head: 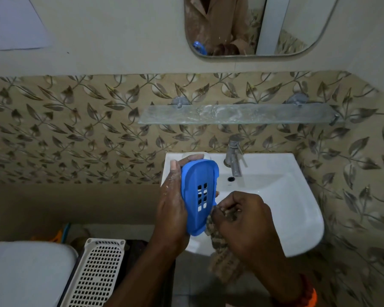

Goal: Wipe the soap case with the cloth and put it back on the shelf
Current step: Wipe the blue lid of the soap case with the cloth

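Soap case (199, 197), blue, is being gripped on edge by the left hand (172, 206), fingers wrapping its far rim, slotted base facing the camera, above the left side of the basin (297, 207). Right hand (244, 220) is bunching the brown cloth (225, 260) in a closed fist against the case's lower right edge; for a thorough wipe, the cloth should probably be pushed across the drain slots and rims while the glass shelf (237, 115) is waiting bare above the tap (233, 156)

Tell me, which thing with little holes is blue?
The soap case held in the left hand over the sink. The other holed thing, the basket on the floor, is white.
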